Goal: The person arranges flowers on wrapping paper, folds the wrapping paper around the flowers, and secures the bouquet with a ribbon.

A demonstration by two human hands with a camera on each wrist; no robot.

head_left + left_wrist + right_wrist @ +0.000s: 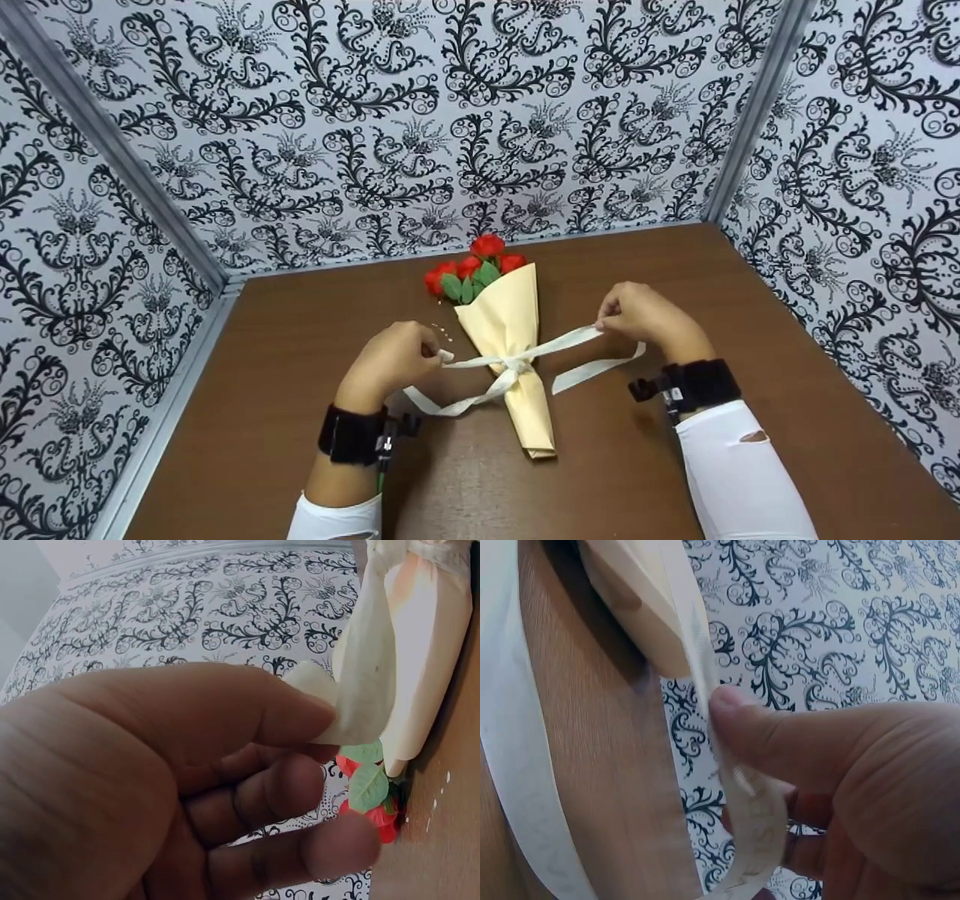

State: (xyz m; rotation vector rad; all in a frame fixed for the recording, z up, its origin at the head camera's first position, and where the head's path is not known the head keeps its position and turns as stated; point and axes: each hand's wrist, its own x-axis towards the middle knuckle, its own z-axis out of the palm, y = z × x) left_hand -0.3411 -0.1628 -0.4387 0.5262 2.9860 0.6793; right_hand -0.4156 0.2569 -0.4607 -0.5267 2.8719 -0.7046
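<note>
A bouquet of red roses (487, 245) with green leaves lies on the table in cream wrapping paper (499, 322), blooms toward the back wall. Around its narrow part runs a white ribbon (559, 344), knotted at the front. Thumb and fingertips of my left hand (397, 356) pinch one ribbon piece left of the knot; the left wrist view shows the ribbon (367, 667) between them. To the right, my right hand (651, 319) pinches another stretch, drawn out from the knot. Its loose end (589, 373) hangs down in a curve. Another ribbon length loops below my left hand.
The brown table (300, 315) carries a few small white specks (440, 328) left of the bouquet. Patterned walls (390, 135) with grey metal edges (757, 112) enclose the back and sides. Each wrist wears a black strap (705, 384) with a small camera.
</note>
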